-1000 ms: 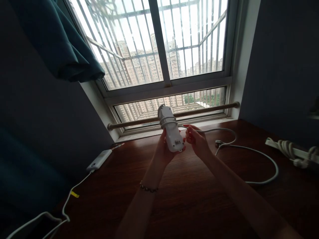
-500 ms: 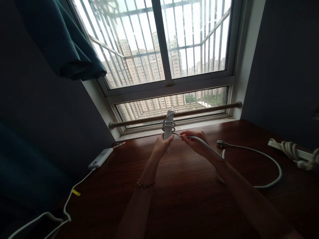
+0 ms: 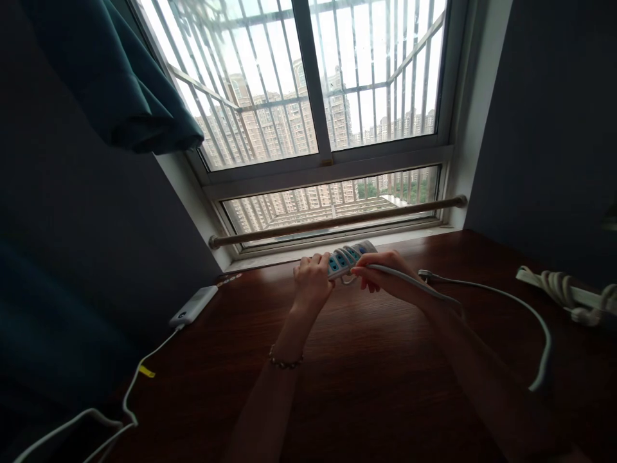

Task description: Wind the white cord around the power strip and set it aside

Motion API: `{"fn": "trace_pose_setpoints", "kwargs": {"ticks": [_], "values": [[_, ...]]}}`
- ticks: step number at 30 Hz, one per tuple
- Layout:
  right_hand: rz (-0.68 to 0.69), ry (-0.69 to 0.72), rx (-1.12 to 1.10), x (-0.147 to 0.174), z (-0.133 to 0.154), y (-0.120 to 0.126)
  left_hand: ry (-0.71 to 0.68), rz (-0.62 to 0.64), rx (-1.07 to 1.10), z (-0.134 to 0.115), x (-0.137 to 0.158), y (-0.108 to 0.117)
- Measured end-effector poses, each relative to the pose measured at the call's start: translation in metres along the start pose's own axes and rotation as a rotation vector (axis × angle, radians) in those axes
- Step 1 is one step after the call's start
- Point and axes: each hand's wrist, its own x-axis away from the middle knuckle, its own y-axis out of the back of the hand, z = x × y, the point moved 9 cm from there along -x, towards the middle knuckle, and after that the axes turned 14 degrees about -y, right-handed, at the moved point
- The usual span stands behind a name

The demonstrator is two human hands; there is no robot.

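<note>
My left hand point(image 3: 312, 276) is closed around the near-left end of a white power strip point(image 3: 368, 247), whose blue-green socket face is turned up toward me. Several turns of its white cord point(image 3: 344, 252) wrap around the strip. Pinched in the fingers of my right hand point(image 3: 380, 269), close to the strip's right side, is the cord's loose length point(image 3: 409, 278). That length runs back over my right forearm. Farther right the cord curves over the wooden surface to its plug point(image 3: 425, 275).
A white power bank point(image 3: 193, 307) with a white cable point(image 3: 126, 392) and yellow tag point(image 3: 147, 372) lies left. At right rests another white strip point(image 3: 583, 296) with cord wound around it. Behind are a metal rail point(image 3: 337, 222) and barred window; a teal curtain point(image 3: 144, 96) hangs upper left.
The power strip has turned from upright to nearly level, tipped right, its sockets now showing. My left hand has rolled over with it. The loose cord at right has shifted.
</note>
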Motion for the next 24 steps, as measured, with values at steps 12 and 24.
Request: {"fn": "trace_pose_setpoints", "kwargs": {"ticks": [12, 24], "values": [[0.076, -0.069, -0.152, -0.009, -0.018, 0.023, -0.544, 0.072, 0.209, -0.053, 0.005, 0.037], [0.059, -0.169, -0.592, -0.012, -0.04, -0.002, -0.591, 0.006, 0.668, -0.055, 0.012, 0.069]]}}
